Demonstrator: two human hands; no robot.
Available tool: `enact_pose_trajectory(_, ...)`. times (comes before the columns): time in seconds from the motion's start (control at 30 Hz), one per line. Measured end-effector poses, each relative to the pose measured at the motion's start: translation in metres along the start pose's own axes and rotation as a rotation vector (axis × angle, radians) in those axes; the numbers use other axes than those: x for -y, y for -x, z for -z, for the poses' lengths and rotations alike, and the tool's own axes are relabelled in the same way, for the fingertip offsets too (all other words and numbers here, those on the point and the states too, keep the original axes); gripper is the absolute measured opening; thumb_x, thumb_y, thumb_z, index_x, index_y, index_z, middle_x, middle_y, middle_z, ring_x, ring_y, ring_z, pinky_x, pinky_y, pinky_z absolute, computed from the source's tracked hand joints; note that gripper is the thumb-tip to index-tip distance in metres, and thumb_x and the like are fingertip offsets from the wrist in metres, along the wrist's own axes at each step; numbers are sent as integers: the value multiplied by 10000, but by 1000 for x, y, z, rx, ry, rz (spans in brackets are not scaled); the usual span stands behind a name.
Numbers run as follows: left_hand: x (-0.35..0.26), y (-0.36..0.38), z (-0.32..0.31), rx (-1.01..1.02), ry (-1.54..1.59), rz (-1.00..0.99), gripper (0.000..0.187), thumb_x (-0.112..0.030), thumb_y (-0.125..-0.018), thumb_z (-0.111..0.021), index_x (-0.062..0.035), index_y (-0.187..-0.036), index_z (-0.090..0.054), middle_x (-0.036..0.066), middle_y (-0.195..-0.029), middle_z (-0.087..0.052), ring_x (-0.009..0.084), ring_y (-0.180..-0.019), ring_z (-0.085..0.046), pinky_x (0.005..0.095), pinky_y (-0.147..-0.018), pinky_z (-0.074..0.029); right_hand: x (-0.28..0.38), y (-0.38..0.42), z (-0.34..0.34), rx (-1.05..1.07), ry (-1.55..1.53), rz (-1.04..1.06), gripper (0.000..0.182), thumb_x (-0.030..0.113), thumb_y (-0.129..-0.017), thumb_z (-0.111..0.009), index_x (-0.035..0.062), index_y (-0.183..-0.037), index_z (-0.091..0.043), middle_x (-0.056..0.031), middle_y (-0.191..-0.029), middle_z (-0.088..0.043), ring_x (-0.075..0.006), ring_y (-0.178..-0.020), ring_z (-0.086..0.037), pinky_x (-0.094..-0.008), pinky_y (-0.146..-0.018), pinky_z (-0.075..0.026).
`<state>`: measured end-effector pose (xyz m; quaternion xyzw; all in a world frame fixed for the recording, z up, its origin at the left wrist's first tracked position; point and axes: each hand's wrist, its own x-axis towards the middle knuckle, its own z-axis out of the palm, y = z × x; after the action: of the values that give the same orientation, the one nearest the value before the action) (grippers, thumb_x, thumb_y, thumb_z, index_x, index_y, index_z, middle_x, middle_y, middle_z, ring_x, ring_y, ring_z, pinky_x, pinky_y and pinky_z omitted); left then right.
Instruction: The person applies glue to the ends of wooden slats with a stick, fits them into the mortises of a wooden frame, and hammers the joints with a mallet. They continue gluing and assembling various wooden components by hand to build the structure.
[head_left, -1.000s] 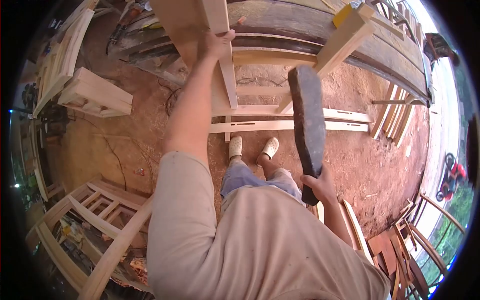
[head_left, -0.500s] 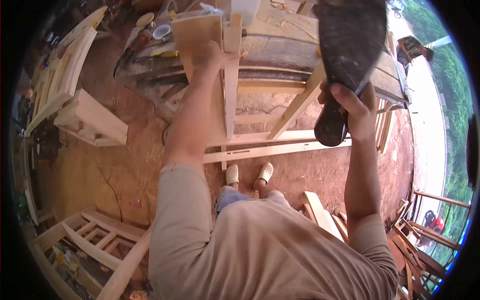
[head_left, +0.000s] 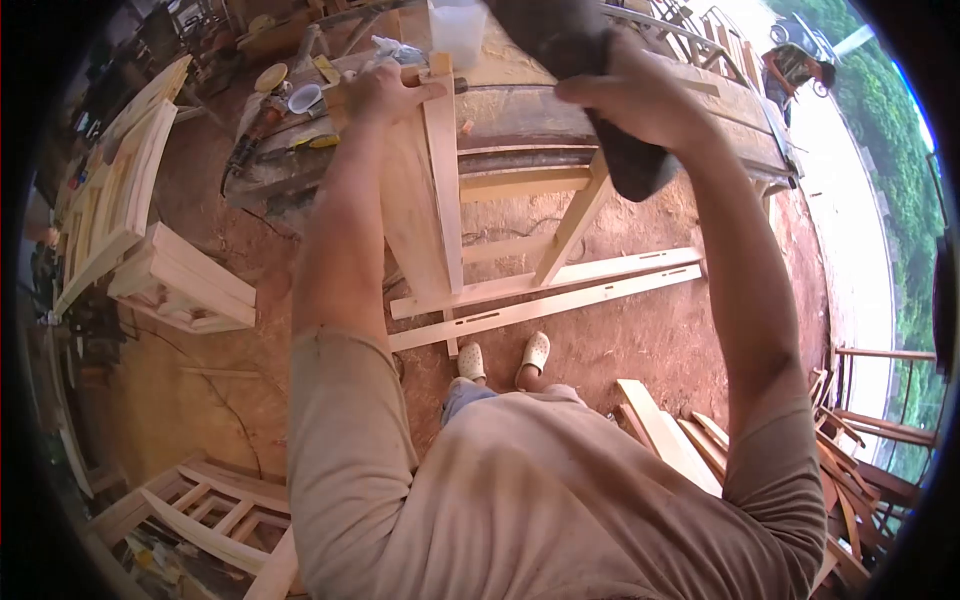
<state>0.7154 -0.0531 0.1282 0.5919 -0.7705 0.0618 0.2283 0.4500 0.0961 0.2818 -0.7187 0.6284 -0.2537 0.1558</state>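
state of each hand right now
Left hand: holding the upper end of a wide, pale wooden board.
Right hand: closed around a dark, paddle-shaped club.

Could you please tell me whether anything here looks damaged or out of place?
The board under the left hand shows no obvious damage. The wood strips at lower right look untidy, lying at odd angles in a heap.

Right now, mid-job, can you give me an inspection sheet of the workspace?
Surface: weathered brown plank workbench.
Job's things: broad pale wooden board beside narrow pale wooden post; dark paddle-shaped block, material unclear.
Clutter: round white tub, yellow-handled tool.
Left grip: at board's upper end, closure unclear.
Right grip: closed on block.
Cables: thin dark line on reddish floor, possibly cable.
Surroundings: person beyond workbench.
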Motion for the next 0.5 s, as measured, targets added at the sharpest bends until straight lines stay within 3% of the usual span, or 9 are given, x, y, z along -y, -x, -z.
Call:
enact_pose_trajectory(0.07, 2, 1, 2, 46, 65, -29, 848, -790, -599, -648, -28, -968, -683, 174, -1064, -663, 294, -1079, -597, 527, -966, -381, -2, 1, -19, 140, 285, -27, 494, 296, -691, -744, -38, -1008, -565, -79, -765, -621, -158, -648, -581, -298, -656, -476)
enact_pose_trajectory(0.1, 3, 3, 3, 91, 130, -50, 825, -774, -599, -663, -37, -971, -686, 170, -1056, -666, 292, -1071, -601, 514, -959, -392, -8, -7, -21, 370, 193, -108, 509, 327, -675, -740, -20, -1013, -584, -83, -781, -628, -161, -648, -582, -303, -669, -475)
enact_pose_trajectory(0.23, 4, -2, -2, 165, 63, -52, 797, -747, -587, -690, -51, -973, -693, 164, -1053, -669, 296, -1062, -605, 487, -949, -406, -29, 3, -19, 413, -28, -207, 430, 315, -691, -747, -1, -951, -615, -71, -761, -624, -136, -656, -582, -274, -638, -461)
enact_pose_trajectory(0.3, 5, 0, -13, -98, -93, 0, 792, -738, -579, -700, -47, -967, -700, 171, -1044, -672, 295, -1059, -606, 451, -953, -409, -34, 21, -22, 239, -227, -106, 329, 298, -721, -745, 15, -851, -639, -50, -718, -615, -110, -635, -576, -254, -591, -445)
enact_pose_trajectory(0.33, 8, 1, -18, -78, -96, 0, 792, -738, -579, -700, -47, -967, -700, 171, -1044, -672, 295, -1059, -606, 451, -953, -409, -36, 23, -23, 251, -237, -120, 329, 298, -721, -745, 15, -851, -639, -50, -718, -615, -110, -635, -576, -254, -591, -445)
enact_pose_trajectory(0.4, 4, 0, -6, -95, -102, -53, 795, -745, -577, -700, -52, -966, -705, 174, -1054, -670, 304, -1055, -608, 452, -981, -396, -22, 23, -11, 73, -177, 22, 305, 295, -744, -745, 20, -817, -635, -36, -674, -598, -94, -600, -562, -251, -552, -436)
enact_pose_trajectory(0.43, 7, -3, -9, -61, -105, -65, 838, -773, -559, -689, -54, -989, -706, 170, -1058, -671, 287, -1061, -611, 451, -957, -415, -14, 18, -9, 45, -169, 58, 319, 298, -759, -733, 16, -857, -621, -34, -654, -587, -101, -571, -554, -266, -540, -442)
enact_pose_trajectory(0.47, -7, 3, 10, -48, -106, -69, 838, -773, -559, -689, -54, -989, -706, 170, -1058, -671, 287, -1061, -611, 451, -957, -415, 34, 39, 14, 62, -383, -147, 587, 208, -767, -696, -49, -1246, -476, -229, -1077, -640, -271, -987, -640, -385, -844, -495)
enact_pose_trajectory(0.5, -32, 16, 44, 20, -59, 33, 706, -608, -660, -716, -65, -1105, -652, 140, -1097, -668, 278, -1062, -620, 426, -930, -450, 31, 34, 4, -34, -319, -76, 604, 223, -745, -710, -54, -1230, -480, -226, -1057, -639, -290, -974, -633, -384, -837, -492)
